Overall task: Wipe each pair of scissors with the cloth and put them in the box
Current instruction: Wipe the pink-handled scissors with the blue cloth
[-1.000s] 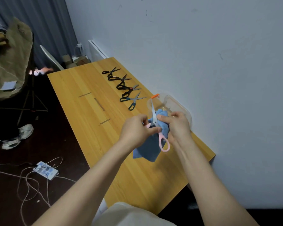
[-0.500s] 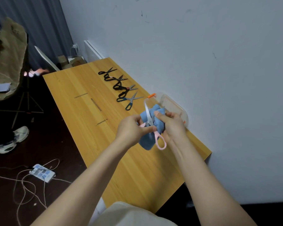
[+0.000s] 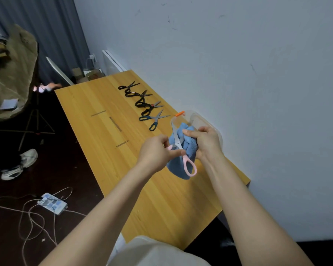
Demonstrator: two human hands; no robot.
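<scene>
Clear box (image 3: 205, 120) sits behind; left hand (image 3: 154, 152) pinches pink scissors (image 3: 178, 144), right hand (image 3: 207, 143) grips blue cloth (image 3: 189, 146).

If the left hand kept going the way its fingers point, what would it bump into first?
Probably the cloth bunched in the right hand; the left hand, pinching the pink scissors, points straight at it. Depth is unclear.

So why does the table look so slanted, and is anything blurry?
Head view: the wide-angle lens slants the table and stretches the forearms; light is dim, the floor nearly black; the clear box nearly vanishes against the wall; far black scissors look soft.
</scene>
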